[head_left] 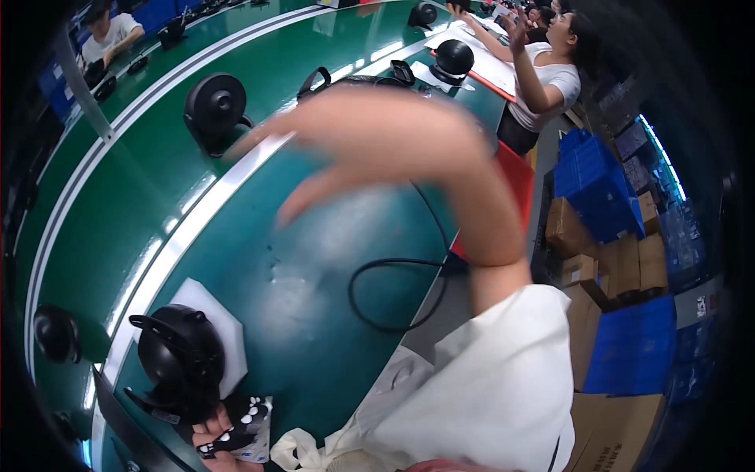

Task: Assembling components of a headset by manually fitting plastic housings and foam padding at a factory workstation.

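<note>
The spread right hand (366, 135) seems mid-reach, probably needing to close on the black fan (216, 106), the left hand's (226, 442) grip unclear

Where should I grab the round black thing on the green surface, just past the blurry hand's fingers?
Probably by the upper rim of the round black thing, coming from above. Its broad disc sits up over a curved support, with nothing covering the top, while its foot rests on the green surface.
</note>
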A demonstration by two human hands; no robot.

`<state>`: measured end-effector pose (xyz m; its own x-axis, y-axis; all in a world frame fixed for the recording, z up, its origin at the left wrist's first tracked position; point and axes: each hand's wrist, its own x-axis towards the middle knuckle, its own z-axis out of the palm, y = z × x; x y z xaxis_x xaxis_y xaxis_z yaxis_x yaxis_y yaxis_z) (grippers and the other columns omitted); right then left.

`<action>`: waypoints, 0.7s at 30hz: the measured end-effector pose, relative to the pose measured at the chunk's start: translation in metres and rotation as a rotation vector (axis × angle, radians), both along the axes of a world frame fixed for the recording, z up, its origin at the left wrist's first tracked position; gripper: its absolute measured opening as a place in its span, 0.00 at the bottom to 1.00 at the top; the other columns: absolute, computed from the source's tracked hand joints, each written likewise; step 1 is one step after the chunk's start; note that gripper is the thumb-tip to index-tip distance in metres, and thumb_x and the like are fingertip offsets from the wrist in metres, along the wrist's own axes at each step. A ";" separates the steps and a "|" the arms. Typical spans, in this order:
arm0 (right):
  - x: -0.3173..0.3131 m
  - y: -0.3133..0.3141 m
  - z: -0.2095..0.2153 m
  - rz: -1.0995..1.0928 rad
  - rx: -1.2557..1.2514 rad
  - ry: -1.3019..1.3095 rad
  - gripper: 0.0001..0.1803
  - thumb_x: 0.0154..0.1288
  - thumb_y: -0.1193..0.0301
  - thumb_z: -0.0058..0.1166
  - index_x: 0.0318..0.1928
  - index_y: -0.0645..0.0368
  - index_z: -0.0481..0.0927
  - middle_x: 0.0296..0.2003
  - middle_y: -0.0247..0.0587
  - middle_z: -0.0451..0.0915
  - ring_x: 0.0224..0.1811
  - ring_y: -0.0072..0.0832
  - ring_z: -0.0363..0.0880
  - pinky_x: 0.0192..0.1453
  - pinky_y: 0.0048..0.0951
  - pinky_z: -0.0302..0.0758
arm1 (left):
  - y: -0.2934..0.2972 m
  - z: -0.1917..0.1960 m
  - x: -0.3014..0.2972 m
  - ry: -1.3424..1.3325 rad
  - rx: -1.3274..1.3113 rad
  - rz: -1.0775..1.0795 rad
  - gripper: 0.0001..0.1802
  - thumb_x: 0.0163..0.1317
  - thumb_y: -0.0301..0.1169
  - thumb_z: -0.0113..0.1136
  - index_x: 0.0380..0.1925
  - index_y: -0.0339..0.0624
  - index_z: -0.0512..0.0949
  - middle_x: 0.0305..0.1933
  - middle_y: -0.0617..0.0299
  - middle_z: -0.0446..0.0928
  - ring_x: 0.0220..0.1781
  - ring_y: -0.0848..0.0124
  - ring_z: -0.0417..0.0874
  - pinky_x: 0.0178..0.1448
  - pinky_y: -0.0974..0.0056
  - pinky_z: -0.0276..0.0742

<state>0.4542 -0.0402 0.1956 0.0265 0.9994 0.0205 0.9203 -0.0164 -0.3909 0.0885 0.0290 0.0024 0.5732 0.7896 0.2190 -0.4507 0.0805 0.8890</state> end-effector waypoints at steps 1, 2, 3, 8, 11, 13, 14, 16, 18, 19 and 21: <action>0.041 -0.009 -0.003 -0.201 0.007 -0.183 0.39 0.43 0.54 0.62 0.54 0.62 0.65 0.50 0.50 0.69 0.52 0.41 0.69 0.54 0.32 0.66 | -0.003 0.012 0.002 0.088 0.029 0.044 0.17 0.56 0.36 0.52 0.35 0.34 0.62 0.44 0.45 0.64 0.50 0.52 0.69 0.55 0.50 0.64; 0.076 -0.035 -0.006 -0.505 -0.045 -0.235 0.48 0.39 0.52 0.65 0.58 0.62 0.60 0.55 0.54 0.64 0.56 0.40 0.65 0.57 0.32 0.64 | -0.003 0.014 0.004 0.109 0.017 0.033 0.17 0.56 0.37 0.53 0.33 0.35 0.62 0.43 0.45 0.64 0.50 0.52 0.69 0.55 0.50 0.65; 0.118 -0.071 -0.016 -0.600 -0.041 -0.298 0.57 0.33 0.48 0.66 0.62 0.58 0.52 0.58 0.59 0.57 0.60 0.43 0.59 0.60 0.34 0.61 | -0.003 0.014 0.006 0.092 -0.007 0.017 0.17 0.56 0.38 0.54 0.33 0.35 0.62 0.43 0.46 0.64 0.50 0.52 0.69 0.55 0.50 0.64; 0.210 -0.176 -0.094 -0.974 -0.413 -0.146 0.72 0.22 0.39 0.65 0.65 0.48 0.33 0.62 0.61 0.43 0.65 0.51 0.45 0.65 0.39 0.49 | -0.003 0.021 0.011 0.004 -0.079 -0.069 0.18 0.55 0.36 0.57 0.33 0.34 0.62 0.48 0.45 0.62 0.55 0.51 0.65 0.57 0.50 0.62; 0.179 -0.152 -0.095 -1.050 -0.420 -0.239 0.69 0.25 0.44 0.67 0.65 0.48 0.36 0.60 0.59 0.48 0.63 0.52 0.49 0.64 0.42 0.50 | -0.005 0.026 0.015 -0.060 -0.052 -0.062 0.15 0.57 0.34 0.54 0.32 0.33 0.64 0.49 0.43 0.63 0.52 0.53 0.67 0.57 0.52 0.62; 0.180 -0.151 -0.096 -0.885 -0.288 -0.213 0.65 0.26 0.49 0.68 0.65 0.49 0.41 0.59 0.59 0.49 0.61 0.53 0.52 0.63 0.44 0.51 | -0.008 0.021 0.010 -0.064 -0.068 -0.019 0.17 0.54 0.37 0.57 0.32 0.34 0.64 0.52 0.46 0.61 0.54 0.55 0.66 0.61 0.52 0.58; 0.181 -0.149 -0.093 -0.865 -0.296 -0.225 0.63 0.25 0.53 0.69 0.64 0.52 0.46 0.57 0.58 0.54 0.59 0.51 0.55 0.63 0.41 0.53 | -0.006 0.011 0.006 -0.032 -0.086 0.012 0.22 0.50 0.40 0.62 0.32 0.36 0.63 0.56 0.47 0.57 0.58 0.54 0.62 0.66 0.49 0.52; 0.184 -0.149 -0.086 -0.825 -0.235 -0.234 0.59 0.24 0.51 0.68 0.62 0.53 0.53 0.55 0.55 0.60 0.58 0.50 0.58 0.62 0.40 0.56 | -0.001 0.008 0.009 -0.007 -0.118 0.011 0.21 0.52 0.40 0.60 0.26 0.32 0.64 0.60 0.37 0.49 0.59 0.46 0.61 0.59 0.44 0.60; 0.156 -0.138 -0.059 -0.682 -0.007 -0.382 0.55 0.26 0.58 0.68 0.60 0.58 0.56 0.54 0.54 0.61 0.57 0.44 0.60 0.61 0.35 0.57 | -0.002 0.019 0.009 0.067 -0.143 0.016 0.18 0.54 0.36 0.57 0.27 0.31 0.63 0.46 0.34 0.67 0.45 0.47 0.75 0.54 0.49 0.66; 0.145 -0.138 -0.040 -0.692 -0.001 -0.445 0.53 0.27 0.61 0.67 0.59 0.59 0.57 0.54 0.53 0.62 0.57 0.43 0.60 0.61 0.34 0.56 | -0.004 0.025 0.015 0.183 -0.146 0.090 0.15 0.52 0.33 0.56 0.28 0.32 0.63 0.34 0.40 0.75 0.38 0.56 0.78 0.49 0.56 0.70; 0.116 -0.094 -0.029 -0.436 0.166 -0.340 0.52 0.24 0.65 0.64 0.59 0.59 0.58 0.52 0.48 0.63 0.57 0.39 0.60 0.62 0.32 0.54 | -0.008 0.024 -0.001 0.445 -0.028 0.164 0.11 0.48 0.30 0.56 0.27 0.33 0.69 0.30 0.52 0.78 0.31 0.75 0.75 0.36 0.71 0.71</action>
